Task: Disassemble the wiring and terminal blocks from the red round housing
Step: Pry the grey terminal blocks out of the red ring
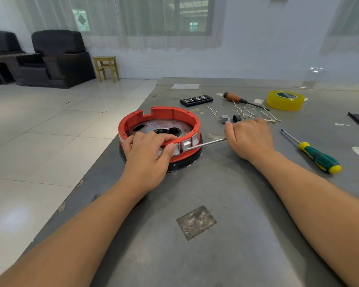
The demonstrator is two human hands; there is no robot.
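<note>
Far left, off the table, 2 dark armchairs (56, 56) and a small yellow stool (106, 68) stand on the tiled floor. On the grey table (195, 255), near its left edge, sits the red round housing (170, 114), open side up on a black base, with grey rocker switches (187, 144) set in its near wall. The left hand (147, 154) grips the housing's near rim, fingers curled over into the inside and thumb pressed on the outer wall beside a switch. A thin metal shaft (205, 143) runs from the middle switch's lower edge to the right hand (249, 137), whose fingers are curled closed around the tool's handle (the handle itself is hidden). Behind that hand lie loose white wires (249, 112), 2 removed small parts (230, 118), a black bit case (196, 100) and an orange-handled screwdriver (236, 98). Further right are a yellow tape roll (285, 100) and a green-and-yellow screwdriver (315, 156).
</note>
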